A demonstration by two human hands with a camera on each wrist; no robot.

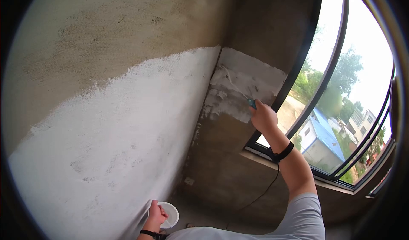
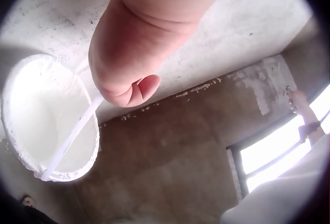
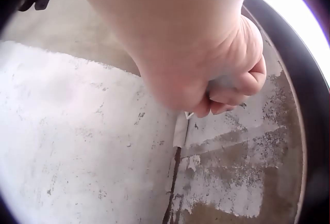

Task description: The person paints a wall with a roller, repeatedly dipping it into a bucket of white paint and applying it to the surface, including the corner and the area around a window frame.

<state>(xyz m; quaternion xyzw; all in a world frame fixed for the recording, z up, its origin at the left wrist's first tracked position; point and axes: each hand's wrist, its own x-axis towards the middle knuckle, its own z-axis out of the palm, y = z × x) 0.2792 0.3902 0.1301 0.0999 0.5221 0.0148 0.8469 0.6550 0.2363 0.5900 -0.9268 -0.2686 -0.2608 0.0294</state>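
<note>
My right hand (image 1: 264, 117) grips the blue-green handle (image 1: 252, 103) of a paint roller, arm stretched out beside the window. The roller's thin frame (image 1: 233, 84) reaches toward the wall corner. In the right wrist view its white roller sleeve (image 3: 181, 130) lies along the corner, over the narrow wall strip (image 3: 240, 136) patchily coated in white. Down at the bottom, my left hand (image 1: 157, 214) holds a white bucket (image 1: 173, 213) by its handle. The left wrist view shows the fingers curled round the white bucket handle (image 2: 72, 137), with white paint (image 2: 44, 115) inside.
The left wall (image 1: 128, 138) is white below and bare grey-brown above. A dark-framed window (image 1: 326, 82) borders the strip on the right. Bare brown wall (image 1: 226, 146) continues beneath it. A thin cable (image 1: 267, 190) hangs from the right wrist's band (image 1: 283, 152).
</note>
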